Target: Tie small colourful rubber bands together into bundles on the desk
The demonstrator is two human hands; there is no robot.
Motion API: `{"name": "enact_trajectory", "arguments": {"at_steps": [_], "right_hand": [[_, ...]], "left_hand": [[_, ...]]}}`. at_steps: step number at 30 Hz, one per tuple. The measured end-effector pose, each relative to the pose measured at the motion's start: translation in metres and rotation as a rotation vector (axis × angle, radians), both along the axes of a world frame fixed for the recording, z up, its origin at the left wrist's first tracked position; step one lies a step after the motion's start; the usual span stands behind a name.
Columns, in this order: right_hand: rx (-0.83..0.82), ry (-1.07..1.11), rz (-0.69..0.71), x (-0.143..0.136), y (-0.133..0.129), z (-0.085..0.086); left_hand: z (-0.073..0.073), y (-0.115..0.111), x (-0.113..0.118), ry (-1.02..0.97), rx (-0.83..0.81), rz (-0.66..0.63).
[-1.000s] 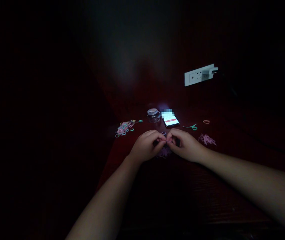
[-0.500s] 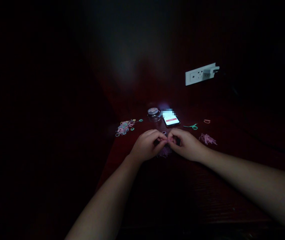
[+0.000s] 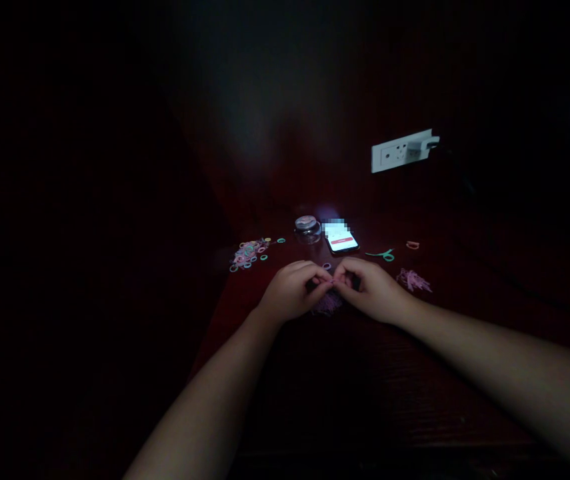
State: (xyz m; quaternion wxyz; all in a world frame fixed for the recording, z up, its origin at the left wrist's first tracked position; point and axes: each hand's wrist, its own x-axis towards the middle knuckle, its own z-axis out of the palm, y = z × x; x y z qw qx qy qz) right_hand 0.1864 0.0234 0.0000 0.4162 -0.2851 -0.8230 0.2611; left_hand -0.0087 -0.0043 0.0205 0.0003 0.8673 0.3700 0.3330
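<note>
My left hand point(image 3: 295, 291) and my right hand point(image 3: 367, 291) meet over the dark red table, thumbs and fingertips pinched together. Between the fingertips is something small and pinkish, too small and dim to name. Just beneath them lies a pile of thin purple strands point(image 3: 327, 305), partly covered by the hands. A small pale pink ring point(image 3: 326, 266) rests right behind the fingertips. To the right of my right hand is a second bunch of pink-purple strands point(image 3: 415, 280).
Several coloured hair ties point(image 3: 249, 253) are heaped at the left. Behind the hands stand a lidded clear jar point(image 3: 307, 231) and a lit phone point(image 3: 343, 241). A green band point(image 3: 387, 255) and an orange band point(image 3: 413, 245) lie right. A socket point(image 3: 399, 152) with a plug is on the wall.
Both hands stay pinched together in nearly the same place, with only a slight shift at the fingertips. The objects on the table look unmoved; the view has shifted slightly.
</note>
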Motion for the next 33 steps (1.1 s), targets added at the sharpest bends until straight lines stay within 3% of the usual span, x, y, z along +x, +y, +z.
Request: {"name": "enact_trajectory", "arguments": {"at_steps": [10, 20, 33], "right_hand": [[0.098, 0.064, 0.034, 0.0016, -0.0032, 0.0044], [-0.032, 0.076, 0.021, 0.0003, -0.0057, 0.0053], [-0.059, 0.046, 0.036, -0.0001, -0.0064, 0.0058]], "left_hand": [[-0.0015, 0.0006, -0.0010, 0.003, -0.031, 0.016], [0.0008, -0.0020, -0.0003, -0.041, 0.003, 0.001], [0.0017, -0.0024, 0.0004, -0.058, -0.004, -0.005]]}}
